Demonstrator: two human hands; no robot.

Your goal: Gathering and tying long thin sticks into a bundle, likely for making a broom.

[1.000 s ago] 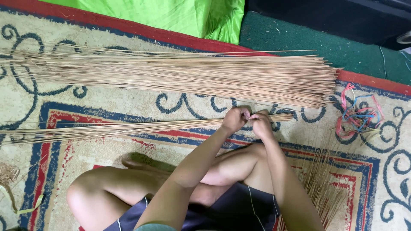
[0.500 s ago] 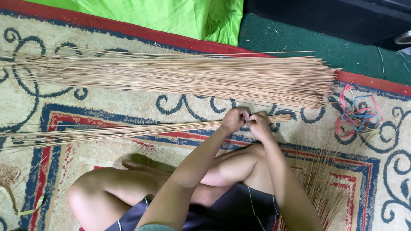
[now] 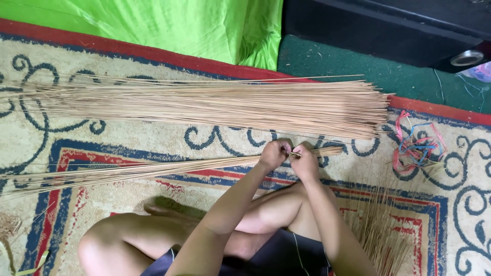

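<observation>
Hands together over a thin bundle [image 3: 153, 171] of sticks on the carpet [image 3: 153, 138]; left hand [image 3: 272, 154] closed around the bundle near its right end, fingers curled tight over the sticks; right hand [image 3: 305, 162] closed just beside it, touching the left, pinching the same bundle; right fingertips hidden, so cannot tell how much of the bundle sits inside that grip. Short stub of the bundle sticking out to the right of the right hand; long tail running left across the carpet, fanning a little toward the left edge.

Beyond the hands, well apart from the thin bundle, a much larger pile [image 3: 215, 105] of the same pale sticks, lying roughly level, ends squared off at the right. Near that end, a tangle of coloured bands [image 3: 417, 145], red, blue and green, loose on the carpet. More loose sticks [image 3: 381, 230] beside the right forearm, pointing upward and spreading. Crossed bare legs [image 3: 153, 240] below the arms. Green cloth [image 3: 169, 28] along the top edge; dark green mat [image 3: 358, 66] and a black cabinet [image 3: 383, 25] at upper right.
</observation>
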